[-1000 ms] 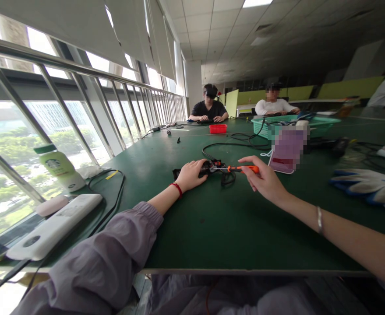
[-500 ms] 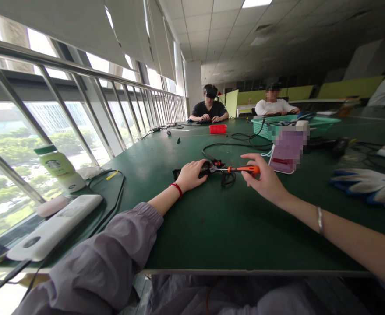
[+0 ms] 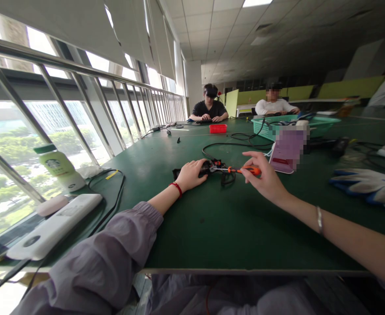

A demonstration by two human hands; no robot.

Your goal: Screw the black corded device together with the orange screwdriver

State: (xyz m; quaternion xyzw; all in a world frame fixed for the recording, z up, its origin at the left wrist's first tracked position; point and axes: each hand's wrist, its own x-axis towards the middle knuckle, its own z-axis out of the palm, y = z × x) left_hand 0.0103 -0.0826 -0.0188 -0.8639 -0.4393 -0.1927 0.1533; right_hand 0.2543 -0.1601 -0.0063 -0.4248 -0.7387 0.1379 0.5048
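Observation:
My left hand (image 3: 192,175) is closed over a black device (image 3: 206,167) on the green table, pressing it down; most of its body is under my fingers. A black cable (image 3: 227,178) lies coiled beside the device. My right hand (image 3: 265,176) holds a screwdriver (image 3: 234,169) by its orange and black handle, with the thumb and fingers around it and the index finger raised. The screwdriver lies nearly level, its metal shaft pointing left to the device. Whether the tip sits in a screw is too small to tell.
On the right are a propped phone (image 3: 282,151), a green basket (image 3: 261,127) with cables and work gloves (image 3: 366,183). Further back stands a red tray (image 3: 217,128). A bottle (image 3: 59,168) and a white power bank (image 3: 56,227) are at the left. Two people sit across the table.
The fingers of my right hand have shifted slightly around the screwdriver handle, the thumb now more over it. My left hand and the device have stayed in place.

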